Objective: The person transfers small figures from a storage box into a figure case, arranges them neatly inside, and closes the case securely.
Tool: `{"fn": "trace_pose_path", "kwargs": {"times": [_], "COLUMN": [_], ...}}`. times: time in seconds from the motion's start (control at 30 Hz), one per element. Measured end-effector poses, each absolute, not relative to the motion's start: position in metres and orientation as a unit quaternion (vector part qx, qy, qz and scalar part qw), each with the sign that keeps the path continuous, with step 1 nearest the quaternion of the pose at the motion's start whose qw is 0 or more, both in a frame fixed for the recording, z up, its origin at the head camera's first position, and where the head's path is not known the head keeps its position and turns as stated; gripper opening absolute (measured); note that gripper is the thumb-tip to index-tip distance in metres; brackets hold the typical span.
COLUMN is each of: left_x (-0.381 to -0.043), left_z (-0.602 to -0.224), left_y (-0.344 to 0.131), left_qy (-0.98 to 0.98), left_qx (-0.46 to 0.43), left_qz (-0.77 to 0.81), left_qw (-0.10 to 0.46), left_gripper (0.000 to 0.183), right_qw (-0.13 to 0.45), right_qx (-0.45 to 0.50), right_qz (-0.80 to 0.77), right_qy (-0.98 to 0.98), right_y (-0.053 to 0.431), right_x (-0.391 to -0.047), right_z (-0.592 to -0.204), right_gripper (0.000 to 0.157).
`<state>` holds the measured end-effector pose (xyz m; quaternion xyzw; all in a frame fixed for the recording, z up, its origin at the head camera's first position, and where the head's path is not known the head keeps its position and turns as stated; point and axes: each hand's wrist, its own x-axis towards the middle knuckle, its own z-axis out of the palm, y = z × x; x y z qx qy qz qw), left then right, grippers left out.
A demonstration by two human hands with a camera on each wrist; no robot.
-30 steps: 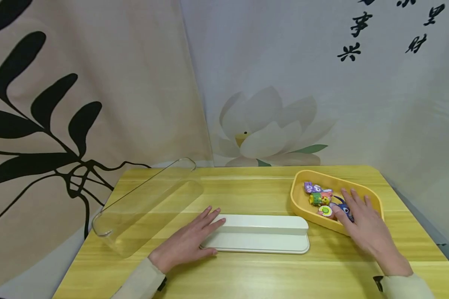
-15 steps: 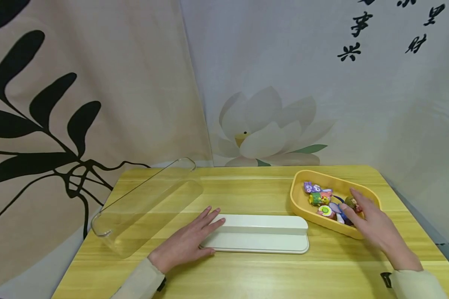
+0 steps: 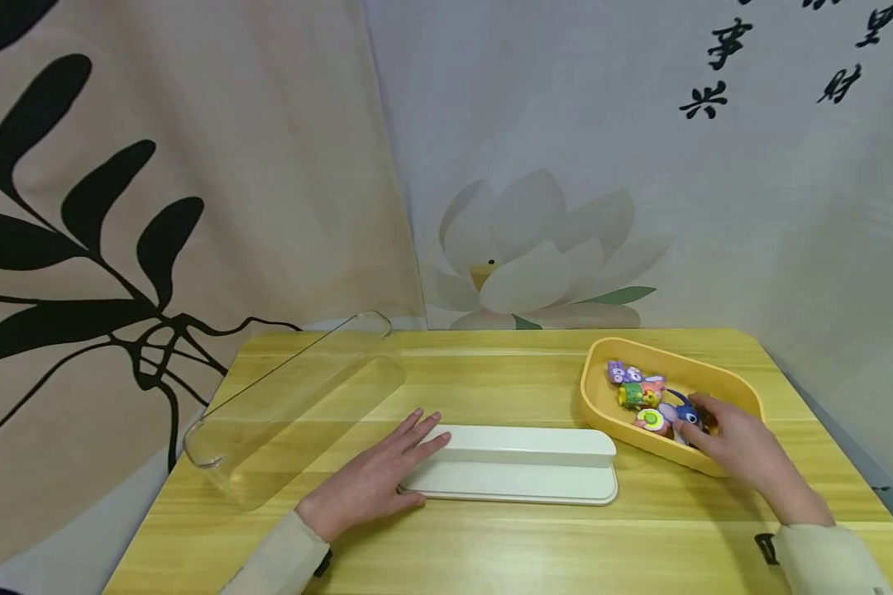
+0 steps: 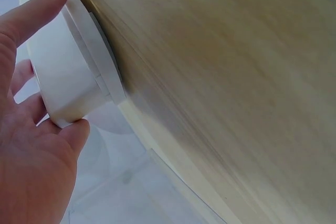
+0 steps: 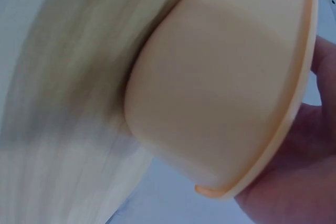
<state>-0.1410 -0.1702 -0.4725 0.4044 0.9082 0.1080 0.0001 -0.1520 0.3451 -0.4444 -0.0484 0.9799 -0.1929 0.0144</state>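
A white stepped stand (image 3: 521, 467) lies lengthwise on the wooden table. My left hand (image 3: 372, 483) rests at its left end, fingers spread along the back and thumb at the front edge. In the left wrist view the thumb (image 4: 39, 14) reaches over the stand's edge. To the right, a yellow tray (image 3: 603, 413) holds several small toy figures, among them a purple one (image 3: 625, 373) and a green-and-pink one (image 3: 640, 393). My right hand (image 3: 744, 446) reaches in over the near rim and pinches a blue toy figure (image 3: 688, 413) between thumb and fingers. Its fingertips are hidden in the right wrist view.
A clear plastic cover (image 3: 305, 413) lies slanted at the table's left side, near the left forearm. A printed curtain (image 3: 536, 165) hangs right behind the table's back edge (image 3: 491, 332). The tray stands close to the table's right edge.
My right hand lifted back a little from over the figures, then lowered into the tray, its fingers closing at the blue toy figure. The left hand and the stand have stayed put.
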Motion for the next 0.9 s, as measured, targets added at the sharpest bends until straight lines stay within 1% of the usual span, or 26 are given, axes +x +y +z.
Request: {"fn": "trace_pose_path", "kwargs": {"times": [0.1,0.23,0.33,0.47,0.7,0.9], "left_x": [-0.141,-0.141,-0.14,-0.141,-0.141,-0.14], "left_z": [-0.472,-0.471,-0.471,-0.472,-0.473,-0.472], "left_y": [-0.17,-0.171,-0.171,-0.17,-0.169,-0.169], "left_qy": [0.906,0.904,0.904,0.904,0.907,0.91], "left_qx": [0.409,0.413,0.413,0.413,0.412,0.405], "left_qz": [0.107,0.111,0.113,0.109,0.087,0.087], "left_qw": [-0.006,-0.012,-0.009,-0.008,-0.02,-0.015], "left_gripper": [0.091,0.093,0.094,0.093,0.093,0.092], "right_qw": [0.031,0.06,0.066,0.057,0.013,-0.023], "right_qx": [-0.053,-0.055,-0.052,-0.043,-0.034,-0.029], "right_qz": [-0.193,-0.187,-0.191,-0.209,-0.269,-0.33], "right_qy": [0.979,0.979,0.978,0.975,0.963,0.943], "right_y": [0.346,0.347,0.347,0.348,0.349,0.342], "right_x": [-0.156,-0.16,-0.161,-0.159,-0.152,-0.145], "right_z": [-0.445,-0.445,-0.445,-0.444,-0.433,-0.42], "right_gripper": [0.077,0.084,0.088,0.09,0.081,0.087]}}
